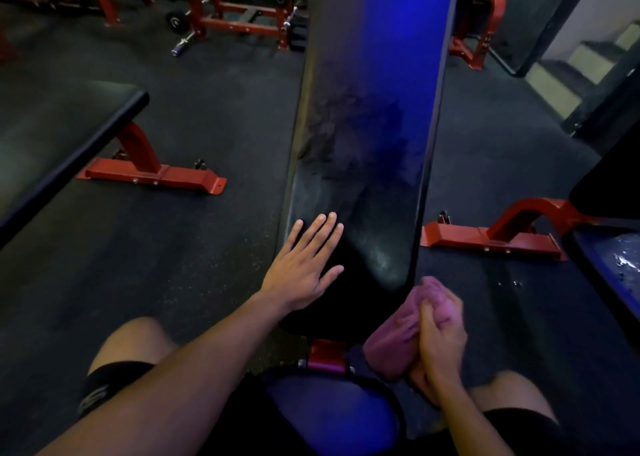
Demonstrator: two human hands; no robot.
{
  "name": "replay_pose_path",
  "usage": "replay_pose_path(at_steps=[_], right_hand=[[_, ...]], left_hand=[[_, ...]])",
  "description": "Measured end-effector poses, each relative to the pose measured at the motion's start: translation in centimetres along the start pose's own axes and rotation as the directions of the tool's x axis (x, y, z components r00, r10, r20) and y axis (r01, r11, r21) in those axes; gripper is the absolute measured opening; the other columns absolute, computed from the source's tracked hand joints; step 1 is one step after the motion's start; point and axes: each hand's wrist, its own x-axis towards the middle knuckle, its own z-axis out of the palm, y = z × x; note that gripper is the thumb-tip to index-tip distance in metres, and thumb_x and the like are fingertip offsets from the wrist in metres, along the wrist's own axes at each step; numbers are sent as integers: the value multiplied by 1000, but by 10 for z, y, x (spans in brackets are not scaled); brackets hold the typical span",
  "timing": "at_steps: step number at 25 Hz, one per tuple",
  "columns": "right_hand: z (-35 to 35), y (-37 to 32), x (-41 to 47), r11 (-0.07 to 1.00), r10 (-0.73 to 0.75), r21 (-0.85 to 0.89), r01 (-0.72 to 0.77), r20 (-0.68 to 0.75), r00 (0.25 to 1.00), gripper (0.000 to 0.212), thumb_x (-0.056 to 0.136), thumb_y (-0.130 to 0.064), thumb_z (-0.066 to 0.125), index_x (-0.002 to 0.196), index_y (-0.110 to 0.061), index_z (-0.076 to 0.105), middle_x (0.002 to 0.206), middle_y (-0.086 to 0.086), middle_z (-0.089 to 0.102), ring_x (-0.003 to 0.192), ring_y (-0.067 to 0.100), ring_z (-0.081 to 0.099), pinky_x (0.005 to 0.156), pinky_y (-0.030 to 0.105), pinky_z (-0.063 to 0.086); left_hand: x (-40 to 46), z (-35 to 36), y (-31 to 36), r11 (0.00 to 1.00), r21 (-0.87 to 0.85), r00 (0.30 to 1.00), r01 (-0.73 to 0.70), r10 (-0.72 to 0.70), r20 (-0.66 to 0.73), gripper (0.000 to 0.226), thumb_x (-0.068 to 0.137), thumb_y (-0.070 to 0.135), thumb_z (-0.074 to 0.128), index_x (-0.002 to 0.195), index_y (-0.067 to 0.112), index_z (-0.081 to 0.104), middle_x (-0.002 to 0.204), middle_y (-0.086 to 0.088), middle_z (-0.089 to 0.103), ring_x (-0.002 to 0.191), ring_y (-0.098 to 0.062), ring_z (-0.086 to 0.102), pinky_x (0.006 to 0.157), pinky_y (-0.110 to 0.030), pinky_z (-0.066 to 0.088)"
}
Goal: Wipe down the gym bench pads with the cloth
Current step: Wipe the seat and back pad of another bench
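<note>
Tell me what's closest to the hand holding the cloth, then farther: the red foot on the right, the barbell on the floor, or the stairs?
From the right hand:
1. Red bench foot, just right of the long pad.
2. Stairs, far right.
3. Barbell, far upper left, by the red rack.

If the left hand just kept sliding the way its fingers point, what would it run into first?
Nothing but more pad, it seems. The left hand lies flat on the long bench pad, fingers pointing up its length; the dull smudged patch comes first.
</note>
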Motion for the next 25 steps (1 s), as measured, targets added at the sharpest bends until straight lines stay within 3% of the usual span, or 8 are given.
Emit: replay_pose_path(at_steps=[2,6,10,13,16,18,21,25], right_hand=[[-4,-45,19,930,-318,-181,319,35,947,40,99,-24,66,138,-28,56,134,-1,59,123,17,59,109,45,49],[27,-165,85,532,-709,-343,774,318,629,58,92,-18,74,145,-13,52,143,15,39,127,27,52,110,35,44],[100,-261,135,-19,-714,-313,950,669,207,62,91,-31,68,149,-19,49,147,17,42,122,35,53,99,55,49],[162,-303,135,-333,-453,-105,937,889,-61,73,84,-34,59,154,-24,42,148,8,48,123,34,51,99,54,44],[221,-321,132,-489,-196,-22,872,977,-86,64,82,-35,62,144,-31,47,143,-5,57,127,27,51,109,53,29],[252,-320,125,-563,-135,-89,821,991,15,35,82,-48,50,113,-33,56,125,-5,68,115,28,58,107,55,28],[283,-304,104,-612,83,-98,785,979,186,33,81,-56,54,95,-28,61,111,4,72,105,31,67,98,48,39],[303,-260,61,-524,331,102,846,939,92,34,93,-46,49,107,-19,65,121,13,68,108,37,66,78,38,43]], left_hand=[[-7,-5,-8,1000,8,999,11,-11,-33,73,107,51,42,167,15,18,176,-5,7,162,-20,3,129,-53,15],[-3,5,-8,960,80,963,-267,268,-4,67,108,47,42,166,17,24,175,-6,14,162,-23,9,129,-54,15],[-6,25,3,939,128,946,-320,324,-14,63,109,50,40,165,26,26,174,-3,18,162,-23,10,130,-55,11],[-8,29,3,957,75,955,-282,287,-73,63,109,49,39,166,27,25,175,-1,15,162,-21,9,130,-53,11],[-9,35,1,956,23,948,-293,294,-121,63,108,47,40,166,26,26,175,-2,15,162,-21,10,130,-52,15],[-11,38,1,956,0,948,-295,292,-129,62,109,46,40,166,24,26,175,-3,15,162,-21,9,129,-52,16],[-11,41,0,950,11,940,-311,309,-144,61,110,45,40,165,22,29,174,-4,18,162,-23,11,128,-52,20],[-10,41,0,945,16,934,-327,325,-145,58,112,45,38,164,20,30,174,-6,19,161,-23,12,128,-52,21]])
